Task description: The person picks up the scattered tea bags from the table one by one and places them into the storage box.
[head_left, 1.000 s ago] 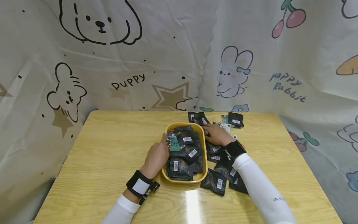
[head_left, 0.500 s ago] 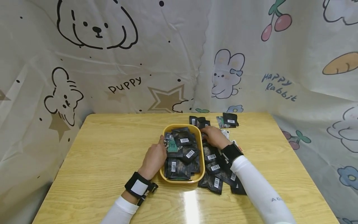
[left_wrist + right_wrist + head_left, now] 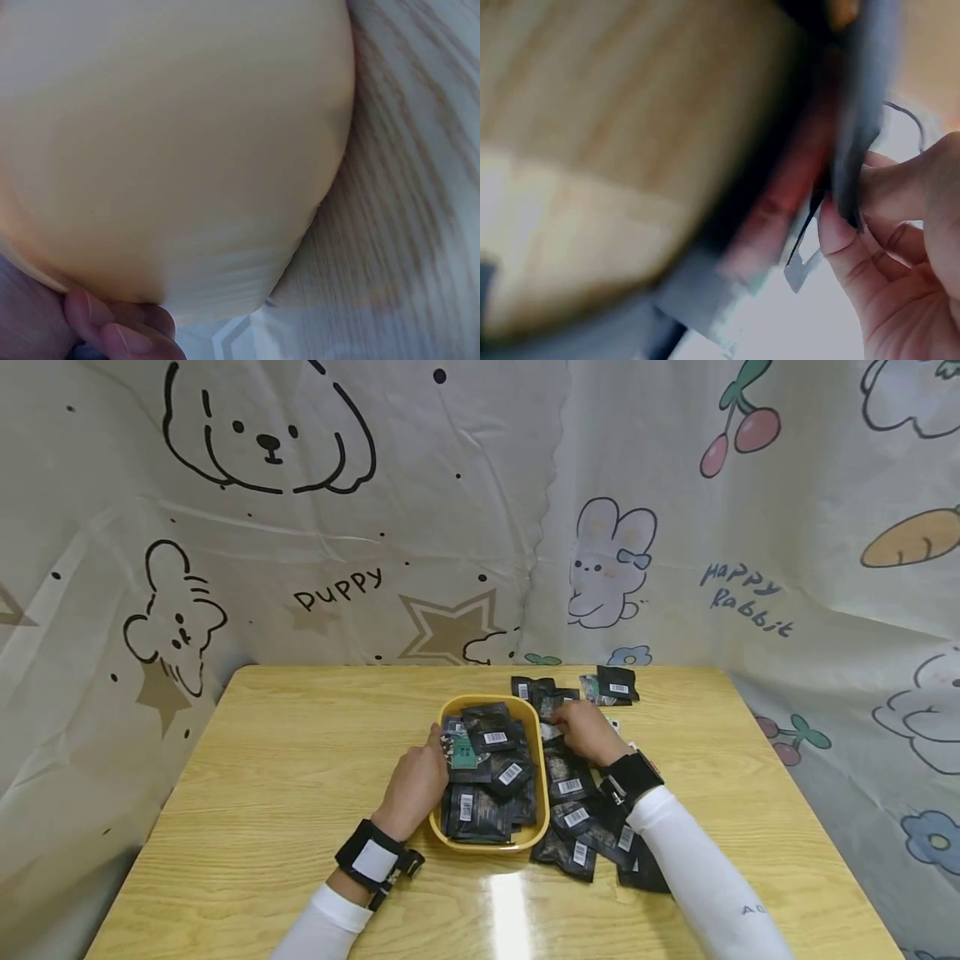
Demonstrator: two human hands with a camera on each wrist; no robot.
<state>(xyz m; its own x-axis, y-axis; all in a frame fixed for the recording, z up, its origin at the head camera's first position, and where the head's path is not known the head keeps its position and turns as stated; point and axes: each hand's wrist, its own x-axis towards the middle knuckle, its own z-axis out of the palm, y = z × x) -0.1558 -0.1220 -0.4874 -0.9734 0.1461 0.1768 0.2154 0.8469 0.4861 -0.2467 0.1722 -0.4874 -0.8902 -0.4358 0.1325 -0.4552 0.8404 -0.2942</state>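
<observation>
My left hand [image 3: 412, 789] grips the left rim of a yellow plastic tub [image 3: 527, 837]. In the left wrist view the fingertips [image 3: 127, 337] curl at the edge of the tub's outer wall [image 3: 187, 165]. Small black packets [image 3: 487, 727] with white barcode labels fill the tub, along with a green-patterned one [image 3: 463, 752]. Just right of the tub, my right hand [image 3: 588, 732] is among loose black packets [image 3: 567, 772]. Its thumb and finger pinch the edge of a dark packet [image 3: 849, 187] in the right wrist view; the head view mostly hides that packet.
Several more packets lie in a loose column along the tub's right side, down to one near the front [image 3: 564, 857]. Further back are a pair at the table's edge [image 3: 532, 687] and another black packet [image 3: 617, 682] over a patterned one. A printed curtain [image 3: 450, 510] hangs behind the wooden table [image 3: 315, 743].
My right hand has shifted slightly right, away from the tub's rim, and packets beside it have slid and been uncovered. My left hand keeps its grip on the tub. The head view has turned slightly.
</observation>
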